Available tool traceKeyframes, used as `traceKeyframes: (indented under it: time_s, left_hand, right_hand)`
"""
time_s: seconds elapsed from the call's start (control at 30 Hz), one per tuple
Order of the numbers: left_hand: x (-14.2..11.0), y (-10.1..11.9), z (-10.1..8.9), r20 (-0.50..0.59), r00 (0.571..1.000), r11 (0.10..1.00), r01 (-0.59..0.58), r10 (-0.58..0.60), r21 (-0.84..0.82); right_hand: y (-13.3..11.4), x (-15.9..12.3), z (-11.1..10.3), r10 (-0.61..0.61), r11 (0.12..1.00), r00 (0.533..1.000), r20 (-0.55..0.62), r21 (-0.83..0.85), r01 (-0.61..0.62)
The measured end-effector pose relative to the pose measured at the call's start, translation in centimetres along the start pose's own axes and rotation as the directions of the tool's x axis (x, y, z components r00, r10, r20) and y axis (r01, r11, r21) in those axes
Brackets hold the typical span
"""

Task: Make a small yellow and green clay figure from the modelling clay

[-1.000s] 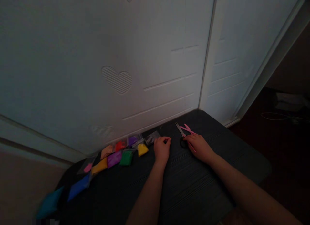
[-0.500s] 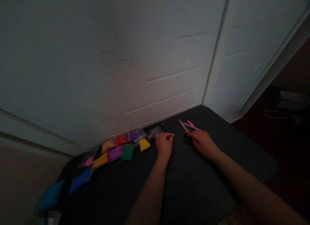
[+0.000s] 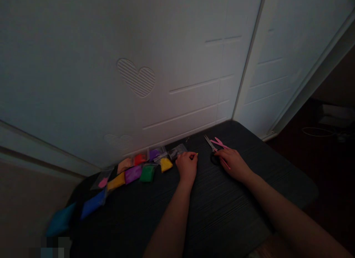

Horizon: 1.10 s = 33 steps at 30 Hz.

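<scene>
My left hand (image 3: 186, 165) is closed in a pinch above the dark table, with a tiny yellow piece (image 3: 197, 154) at the fingertips, probably clay. To the right, my right hand (image 3: 232, 162) lies low over the tabletop, fingers bent together around a slim pink tool (image 3: 225, 164). Under and beside its fingertips are scissors (image 3: 210, 143) with black handles, blades pointing away from me. More pink tools (image 3: 219, 142) lie across the scissors, their near ends partly hidden by my hand.
Along the wall side lie several clay packets, among them a yellow packet (image 3: 166, 164), a green packet (image 3: 147, 173) and a blue packet (image 3: 93, 204). A teal packet (image 3: 61, 219) is at the left edge. A white panel (image 3: 177, 65) stands behind the table (image 3: 222, 213).
The view has shifted slightly. Both hands stay nearly in place, the left still pinching the yellow piece and the right still over the scissors and pink tools.
</scene>
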State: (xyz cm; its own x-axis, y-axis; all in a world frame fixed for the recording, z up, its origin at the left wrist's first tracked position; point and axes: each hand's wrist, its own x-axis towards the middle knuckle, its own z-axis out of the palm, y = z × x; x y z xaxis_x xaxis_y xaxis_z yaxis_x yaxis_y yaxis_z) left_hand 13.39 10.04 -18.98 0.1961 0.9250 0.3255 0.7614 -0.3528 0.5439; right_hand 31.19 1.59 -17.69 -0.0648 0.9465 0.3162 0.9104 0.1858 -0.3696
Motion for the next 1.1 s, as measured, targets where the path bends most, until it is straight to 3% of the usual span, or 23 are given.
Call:
traceKeyframes:
  time_s: [0.6,0.93,1.1]
  left_hand:
    - [-0.3,-0.2,-0.2,0.004,1.000,1.000,-0.006,0.006,-0.020]
    - [-0.4,-1.0,-0.5,0.000,0.998,0.975,0.055,-0.057,-0.213]
    - [0.0,-1.4,-0.9,-0.034,0.984,0.916,0.149,-0.174,-0.374]
  right_hand:
    - [-0.1,0.0,0.0,-0.004,1.000,1.000,-0.017,0.019,0.005]
    - [-0.4,0.0,-0.5,0.039,0.994,0.995,-0.088,0.102,-0.030]
    - [-0.4,0.0,-0.5,0.218,0.938,0.968,-0.124,0.300,-0.173]
